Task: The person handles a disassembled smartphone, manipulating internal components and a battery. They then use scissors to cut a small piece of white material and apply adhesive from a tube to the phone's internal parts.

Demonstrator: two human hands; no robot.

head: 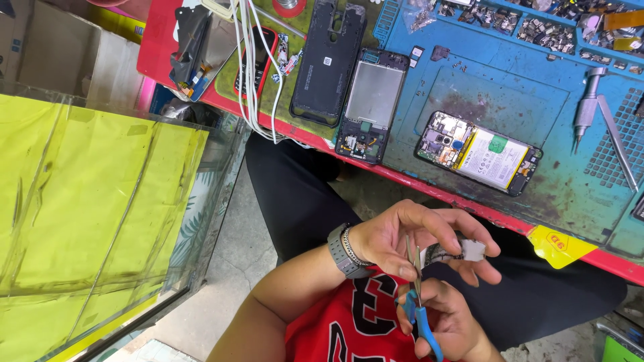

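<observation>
Closest to the camera, the right hand (446, 315) is curled shut around a pair of blue-handled scissors (417, 295), with the thin blades pointing up. Just above it, the left hand (416, 234) pinches a small grey-white piece (469, 250) between thumb and fingers, and the other fingers are spread loosely. A grey watch and a chain bracelet sit on that wrist. The blades touch or nearly touch the edge of the piece, but I cannot tell if they are open or closed on it. Both hands are held over the lap, below the near red edge of the surface (469, 201), not on it. It looks like the cutting step is in hand, trimming the little piece. The next move seems to call for a small, careful snip, with the piece held still and the fingers kept away from the blades. On the blue mat (510, 87) near the front edge lies an open phone with its battery showing (477, 153). To its left lie a phone frame (371, 104) and a dark back cover (329, 60). A silver screwdriver (587, 107) rests toward the right edge. A glass case with yellow sheets (94, 214) stands off the left side.
</observation>
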